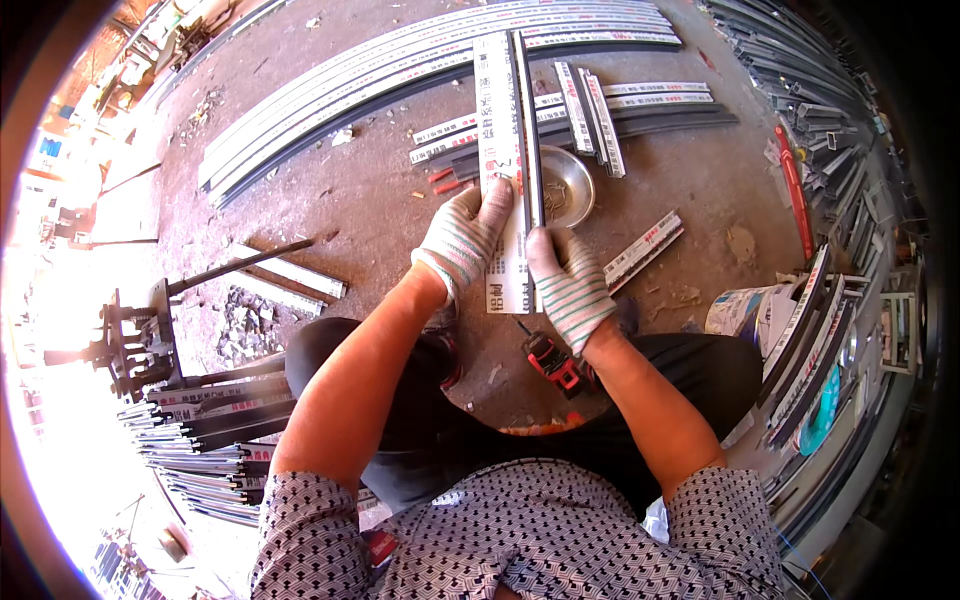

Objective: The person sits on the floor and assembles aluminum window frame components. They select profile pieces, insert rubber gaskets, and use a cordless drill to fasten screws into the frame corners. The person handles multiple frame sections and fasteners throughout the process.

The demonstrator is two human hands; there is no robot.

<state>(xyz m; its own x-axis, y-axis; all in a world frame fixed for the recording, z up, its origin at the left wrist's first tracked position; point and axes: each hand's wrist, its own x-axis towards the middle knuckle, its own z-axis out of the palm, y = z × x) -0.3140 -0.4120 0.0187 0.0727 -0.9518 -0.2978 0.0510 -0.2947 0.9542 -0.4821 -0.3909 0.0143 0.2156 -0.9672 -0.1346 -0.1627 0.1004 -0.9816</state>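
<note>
Both gloved hands, left (462, 235) and right (568, 285), close around the near end of a long white profile (505, 150) held above the floor, whose far end could swing into the bowl (575, 180) just beyond.

You get hard daylight from your left: the left rim is blown out to white, washing over the stacked profiles (205, 440) and the metal press (135, 345) there. The centre is evenly bright and sharp, with the floor (380, 200) tinted reddish. Your hands cast only short, soft shadows. The right side falls darker, and the racks (850, 130) there lose detail. Fisheye bending curves the long strips (420, 60) near the top. A black vignette rings the corners, with slight colour fringing along the edge.
</note>
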